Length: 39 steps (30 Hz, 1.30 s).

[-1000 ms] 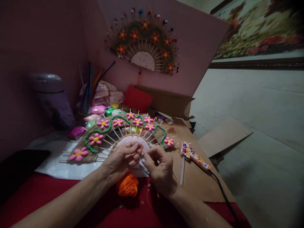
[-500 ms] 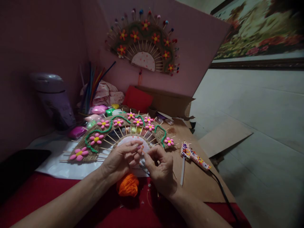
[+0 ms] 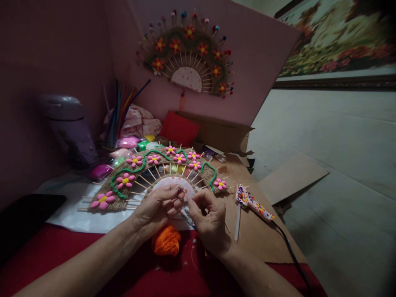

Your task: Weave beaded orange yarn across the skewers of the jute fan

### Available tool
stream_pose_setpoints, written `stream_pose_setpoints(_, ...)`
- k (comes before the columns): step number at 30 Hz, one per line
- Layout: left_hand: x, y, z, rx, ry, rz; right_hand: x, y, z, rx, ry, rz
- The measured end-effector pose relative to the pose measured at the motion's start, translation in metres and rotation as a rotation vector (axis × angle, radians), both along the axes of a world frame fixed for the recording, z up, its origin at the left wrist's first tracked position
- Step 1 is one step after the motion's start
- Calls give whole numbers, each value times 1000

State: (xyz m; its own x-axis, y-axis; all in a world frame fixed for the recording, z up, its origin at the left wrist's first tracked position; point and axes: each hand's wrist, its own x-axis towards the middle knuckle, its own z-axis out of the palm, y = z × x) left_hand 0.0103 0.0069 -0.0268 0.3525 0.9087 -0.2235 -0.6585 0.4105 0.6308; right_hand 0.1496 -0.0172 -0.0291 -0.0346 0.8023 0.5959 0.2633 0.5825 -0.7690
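My left hand (image 3: 161,203) pinches a small dark purple bead (image 3: 180,191) between thumb and fingertips. Close beside it, my right hand (image 3: 210,220) is closed on a thin orange yarn strand (image 3: 186,197), which spans the small gap between the hands. Whether the strand passes through the bead is too small to tell. Below the left wrist sits a ball of orange yarn (image 3: 166,241). A metal tool (image 3: 188,218), perhaps scissors, is partly covered by the right hand. Behind the hands lies a fan-shaped twine and stick craft (image 3: 116,194) with pink flowers and a green wavy trim.
A flower-patterned glue gun (image 3: 253,203) lies on brown cardboard (image 3: 262,243) at right, its cord running to the front. Clay packets (image 3: 128,142), pipe cleaners (image 3: 119,111) and a purple flask (image 3: 69,128) stand behind at left. A finished fan (image 3: 185,41) hangs on the wall.
My left fingertips have shifted very slightly around the bead. The right hand, the yarn ball and the fan craft stay where they were.
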Motion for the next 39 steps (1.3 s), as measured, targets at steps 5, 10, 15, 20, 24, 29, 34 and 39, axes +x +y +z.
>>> stream_pose_setpoints(5, 1, 0, 1, -14, -15, -8, 0, -1, 2, 1, 15, 19)
stream_pose_setpoints(10, 2, -4, 7, -51, 22, 30, -1, -1, 0, -23, 42, 45)
stream_pose_setpoints(15, 1, -3, 4, -21, -12, 3, -1, 1, -3, -14, 44, 40)
stream_pose_setpoints(20, 1, -3, 5, -40, 28, 24, 0, 1, -3, 4, 53, 61)
stream_pose_setpoints(24, 1, -4, 7, -47, 54, 51, -1, 0, -2, -4, 54, 65)
stream_pose_setpoints(29, 1, -5, 7, -39, 64, 72, -1, 0, 0, 14, 45, 69)
stream_pose_setpoints(34, 0, -5, 7, -42, 45, 74, 0, 1, 0, 26, 37, 66)
stream_pose_setpoints(39, 0, -5, 6, -21, 16, 62, 0, 1, 0, 24, 38, 63)
